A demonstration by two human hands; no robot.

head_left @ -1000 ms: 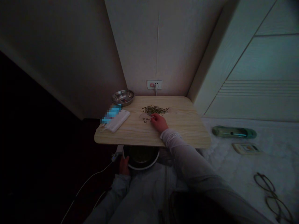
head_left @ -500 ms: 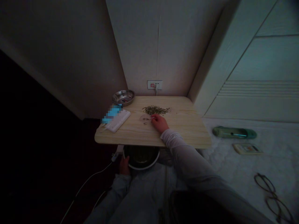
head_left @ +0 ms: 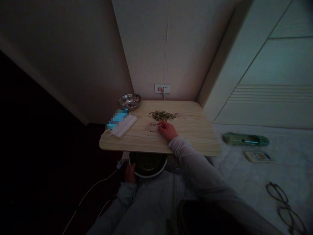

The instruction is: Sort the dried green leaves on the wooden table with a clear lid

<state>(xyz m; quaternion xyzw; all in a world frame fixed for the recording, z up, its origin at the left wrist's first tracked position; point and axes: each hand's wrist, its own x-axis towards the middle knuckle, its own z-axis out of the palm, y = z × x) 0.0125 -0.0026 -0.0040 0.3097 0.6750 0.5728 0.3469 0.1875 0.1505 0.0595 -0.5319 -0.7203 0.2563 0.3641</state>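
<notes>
From where I stand, the main item, a loose heap of small, dark green grains (head_left: 160,115), lies toward the middle of the pale, wood-grained rectangular surface (head_left: 195,138). A few grains lie apart, on the near side of the heap, at a thin, translucent, pale rounded piece (head_left: 149,127).

Right hand (head_left: 166,129): positioned over the surface, just on the near side of the heap. The grip is narrow, thumb and index finger drawn together at the right edge of the translucent piece; I cannot tell whether they pinch it.

Left hand (head_left: 130,173): positioned below the near edge of the surface. The grip holds the left side of a round, dark bowl with a white rim (head_left: 149,176). The bowl's interior is too dark to read.

Left side of the surface: a white, rectangular, slab-like device (head_left: 125,126) lies beside a phone with a bright blue, pixelated screen (head_left: 116,119). Behind both, at the far left corner, sits a shallow, round, shiny metal bowl (head_left: 129,102). A white wall socket (head_left: 162,88) is mounted beyond the far edge.
</notes>
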